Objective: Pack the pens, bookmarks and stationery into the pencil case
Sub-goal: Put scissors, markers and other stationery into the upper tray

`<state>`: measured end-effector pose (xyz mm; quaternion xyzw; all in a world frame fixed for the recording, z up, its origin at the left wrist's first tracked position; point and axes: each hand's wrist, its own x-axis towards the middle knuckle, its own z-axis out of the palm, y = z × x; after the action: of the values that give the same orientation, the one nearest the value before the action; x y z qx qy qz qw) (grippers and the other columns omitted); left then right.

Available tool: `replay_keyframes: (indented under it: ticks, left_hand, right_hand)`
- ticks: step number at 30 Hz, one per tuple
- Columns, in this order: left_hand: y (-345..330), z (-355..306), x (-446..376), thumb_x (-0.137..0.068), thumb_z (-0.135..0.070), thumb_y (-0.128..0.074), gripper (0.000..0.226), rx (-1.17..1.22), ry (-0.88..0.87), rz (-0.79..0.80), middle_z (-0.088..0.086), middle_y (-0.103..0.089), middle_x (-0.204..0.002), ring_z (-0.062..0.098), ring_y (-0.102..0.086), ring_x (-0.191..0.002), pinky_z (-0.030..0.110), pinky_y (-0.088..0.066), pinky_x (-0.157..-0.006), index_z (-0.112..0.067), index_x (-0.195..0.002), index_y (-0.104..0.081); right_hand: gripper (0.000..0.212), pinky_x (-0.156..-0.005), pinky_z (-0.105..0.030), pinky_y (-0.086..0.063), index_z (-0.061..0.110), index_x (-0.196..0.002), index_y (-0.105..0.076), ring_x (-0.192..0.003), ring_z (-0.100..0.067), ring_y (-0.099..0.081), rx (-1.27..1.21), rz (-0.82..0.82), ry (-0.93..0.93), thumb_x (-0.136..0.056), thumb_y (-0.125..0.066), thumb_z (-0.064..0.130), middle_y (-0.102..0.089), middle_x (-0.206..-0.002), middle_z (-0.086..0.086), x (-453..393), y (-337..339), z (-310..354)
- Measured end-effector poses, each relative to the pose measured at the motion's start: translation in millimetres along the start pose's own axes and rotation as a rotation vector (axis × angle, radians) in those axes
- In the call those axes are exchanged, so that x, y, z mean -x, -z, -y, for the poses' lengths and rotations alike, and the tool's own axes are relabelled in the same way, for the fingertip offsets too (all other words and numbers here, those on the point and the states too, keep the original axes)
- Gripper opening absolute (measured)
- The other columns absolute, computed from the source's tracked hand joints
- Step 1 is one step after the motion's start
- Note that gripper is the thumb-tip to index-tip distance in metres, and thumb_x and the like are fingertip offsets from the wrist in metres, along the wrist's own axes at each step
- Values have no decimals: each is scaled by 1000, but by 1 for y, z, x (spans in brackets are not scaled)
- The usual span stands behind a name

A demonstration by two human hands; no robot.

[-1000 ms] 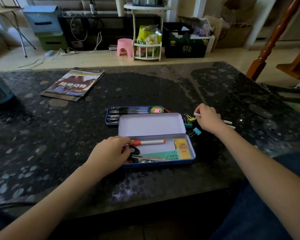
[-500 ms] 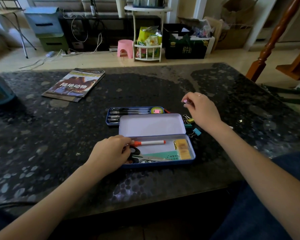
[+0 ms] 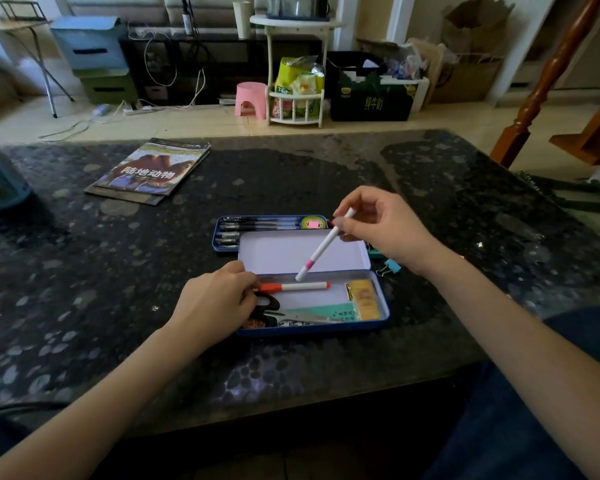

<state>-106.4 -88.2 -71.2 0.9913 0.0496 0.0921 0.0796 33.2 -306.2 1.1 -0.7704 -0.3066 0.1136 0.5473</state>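
Above the open blue metal pencil case [image 3: 383, 315] near the front edge of the dark speckled stone table [image 3: 84, 271], right hand [image 3: 381, 226] curled round the upper end of a white pen with a pink band [image 3: 321, 247], pinched between thumb and fingers, capped tip slanting down toward the tray. Left hand [image 3: 215, 303] rested on the case's left end, fingers loosely bent, touching the white pen with an orange cap [image 3: 293, 287]; grip unclear. Black-handled scissors [image 3: 274, 306], yellow eraser [image 3: 364, 299] and teal bookmark [image 3: 323, 311] already inside. Judged mid-placement: needed next, levelling the pen and laying it beside the orange-capped one. Coloured binder clips [image 3: 390, 266] left out, right of the case.
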Motion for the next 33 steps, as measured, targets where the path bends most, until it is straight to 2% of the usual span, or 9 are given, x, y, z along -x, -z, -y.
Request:
replay_keyframes:
  ticks: [4, 7, 11, 17, 19, 22, 25, 30, 33]
  left_hand:
    - [-1, 1, -1, -88, -31, -49, 17, -2, 1, -4, -12, -53, -91, 10, -56, -67, 23, -39, -49, -29, -94, -65]
    - [-1, 1, -2, -88, -31, -48, 17, -3, 4, -6, -11, -53, -90, 9, -55, -66, 23, -40, -49, -29, -94, -64]
    - [-1, 1, -1, -89, -31, -48, 19, -12, -2, -2, -11, -53, -91, 9, -55, -66, 22, -41, -49, -29, -98, -65]
    - [2, -5, 3, -90, -37, -49, 33, -52, -153, -5, -13, -47, -87, 7, -49, -63, 19, -21, -42, -42, -121, -59]
    - [2, -5, 4, -91, -40, -46, 33, -82, -156, 10, -14, -44, -86, 6, -47, -64, 20, -19, -43, -43, -122, -57]
    - [0, -5, 3, -91, -40, -47, 32, -76, -117, 1, -14, -46, -87, 10, -57, -70, 22, -23, -43, -41, -120, -59]
    - [-2, -5, 3, -91, -38, -47, 32, -79, -116, 1, -14, -46, -86, 12, -59, -71, 23, -25, -43, -39, -120, -60]
    - [-3, -4, 2, -90, -36, -48, 32, -80, -113, 0, -16, -41, -83, 11, -58, -68, 21, -22, -41, -38, -119, -61]
    - [-3, -3, 2, -89, -34, -50, 31, -70, -124, -12, -13, -48, -84, 11, -57, -65, 20, -21, -41, -36, -116, -63]
  right_hand:
    - [10, -65, -17, -55, 8, -88, -64, -74, -10, -71, 51, 95, -33, -82, -71, 4, -69, -84, -9, 1, -2, 0]
    - [11, -65, -18, -56, 9, -86, -65, -74, -12, -72, 100, 145, -52, -80, -73, 4, -71, -84, -13, 2, -1, -1]
    - [13, -67, -19, -57, 12, -82, -65, -72, -12, -72, 149, 173, -50, -79, -75, 5, -73, -79, -6, 1, 1, -1]
    - [15, -61, -17, -46, 25, -72, -64, -71, -4, -62, 565, 244, -16, -75, -77, 17, -66, -75, 8, 0, -9, -14]
    - [16, -62, -19, -45, 27, -72, -62, -72, -2, -60, 642, 299, -8, -76, -75, 19, -64, -76, 9, 2, -12, -19]
    - [18, -65, -24, -48, 29, -70, -60, -72, 0, -57, 734, 356, 0, -77, -74, 20, -61, -73, 13, 3, -18, -27]
    - [22, -69, -31, -51, 29, -66, -54, -75, -4, -55, 819, 371, 2, -78, -71, 21, -58, -73, 13, 4, -27, -35]
    - [28, -65, -28, -47, 30, -61, -52, -70, -1, -52, 814, 353, -9, -78, -74, 24, -58, -71, 13, 2, -33, -40]
    - [26, -61, -25, -44, 31, -64, -53, -72, -2, -52, 845, 332, 3, -79, -73, 26, -58, -74, 13, 4, -38, -41]
